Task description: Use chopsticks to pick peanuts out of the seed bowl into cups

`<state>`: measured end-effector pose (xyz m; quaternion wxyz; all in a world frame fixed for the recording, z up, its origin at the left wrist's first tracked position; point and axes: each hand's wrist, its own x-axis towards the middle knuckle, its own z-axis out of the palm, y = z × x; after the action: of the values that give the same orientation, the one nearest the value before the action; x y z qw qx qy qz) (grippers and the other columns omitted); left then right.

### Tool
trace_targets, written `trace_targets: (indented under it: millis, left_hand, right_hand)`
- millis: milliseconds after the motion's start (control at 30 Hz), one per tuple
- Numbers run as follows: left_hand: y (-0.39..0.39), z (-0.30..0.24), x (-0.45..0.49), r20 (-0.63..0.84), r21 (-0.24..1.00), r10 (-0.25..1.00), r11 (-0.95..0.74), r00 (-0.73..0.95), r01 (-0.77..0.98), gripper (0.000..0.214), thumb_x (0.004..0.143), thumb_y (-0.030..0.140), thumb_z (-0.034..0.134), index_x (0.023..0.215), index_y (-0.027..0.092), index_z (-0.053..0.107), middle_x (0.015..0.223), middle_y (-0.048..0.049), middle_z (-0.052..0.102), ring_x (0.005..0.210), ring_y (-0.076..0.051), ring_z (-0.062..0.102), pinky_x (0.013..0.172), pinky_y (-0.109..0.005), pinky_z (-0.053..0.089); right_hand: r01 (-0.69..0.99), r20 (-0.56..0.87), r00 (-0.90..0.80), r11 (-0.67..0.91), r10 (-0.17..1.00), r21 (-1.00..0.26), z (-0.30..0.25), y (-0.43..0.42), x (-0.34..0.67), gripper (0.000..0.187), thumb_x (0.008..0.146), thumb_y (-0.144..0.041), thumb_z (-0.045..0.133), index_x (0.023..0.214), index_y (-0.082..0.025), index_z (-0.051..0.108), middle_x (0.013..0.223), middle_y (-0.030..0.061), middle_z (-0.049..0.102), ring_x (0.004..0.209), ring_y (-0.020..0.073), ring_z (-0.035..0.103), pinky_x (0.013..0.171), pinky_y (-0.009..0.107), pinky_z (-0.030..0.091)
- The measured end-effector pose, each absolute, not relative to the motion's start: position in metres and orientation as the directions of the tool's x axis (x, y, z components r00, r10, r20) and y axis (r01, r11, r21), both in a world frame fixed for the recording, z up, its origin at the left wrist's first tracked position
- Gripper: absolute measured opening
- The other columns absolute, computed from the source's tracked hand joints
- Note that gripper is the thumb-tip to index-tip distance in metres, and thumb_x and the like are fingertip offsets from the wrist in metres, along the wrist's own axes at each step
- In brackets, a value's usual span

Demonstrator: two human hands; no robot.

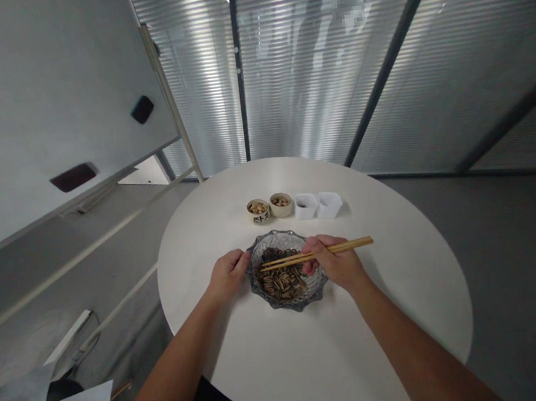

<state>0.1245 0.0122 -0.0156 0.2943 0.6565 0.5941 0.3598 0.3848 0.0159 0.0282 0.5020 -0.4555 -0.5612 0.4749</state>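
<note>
So I'm in an office-ish room with grey floor (518,263), a glass wall with slatted blinds (292,64) running along the far side, and a big whiteboard (47,102) leaning in from the left. I'm sitting at a round white desk (392,289), and the thing everything centers on is a scalloped glass bowl (272,237) right in front of me.

The bowl is piled with striped sunflower seeds (279,283), and the far part of the pile looks darker, though I can't make out exactly what those dark bits are from up here. My right hand (335,263) is just past the right side of the bowl, gripping a pair of wooden chopsticks (344,246) in a normal pinch. Their tips reach across over the seeds toward the left side of the bowl. My left hand (228,275) sits at the left rim of the bowl, fingers loosely curled and touching the edge. Can't tell if anything's tucked in that hand.

Just beyond the bowl there's a row of four little containers: a cup with dark lettering (258,212) holding some nuts, a plain cup (280,204) with nuts too, then a white paper cup (305,206) with something dark at the bottom, and a second white paper cup (330,205).
</note>
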Motion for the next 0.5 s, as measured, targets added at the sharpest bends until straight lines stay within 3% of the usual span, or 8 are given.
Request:
trace_targets:
  millis: [200,500]
  left_hand:
    - [0.012,-0.016,0.124,0.132,0.817,0.991,-0.127,0.031,0.562,0.045,0.096,0.052,0.046,0.064,0.020,0.049,0.064,0.0016,0.048,0.065,-0.014,0.044,0.059,-0.027,0.033]
    - [0.011,-0.015,0.124,0.130,0.824,0.991,-0.123,0.026,0.553,0.046,0.096,0.054,0.046,0.064,0.020,0.049,0.063,0.0020,0.047,0.064,-0.014,0.044,0.059,-0.027,0.033]
  right_hand:
    - [-0.006,0.133,0.010,0.133,0.991,-0.991,0.029,0.017,0.384,0.053,0.081,-0.070,0.069,0.066,-0.019,0.072,0.046,0.0047,0.067,0.036,0.0189,0.062,0.037,0.028,0.053]
    - [-0.243,0.130,0.156,0.166,0.979,-0.956,0.024,0.031,0.397,0.049,0.083,-0.063,0.071,0.067,-0.017,0.068,0.046,0.0032,0.065,0.034,0.0170,0.060,0.035,0.028,0.053]
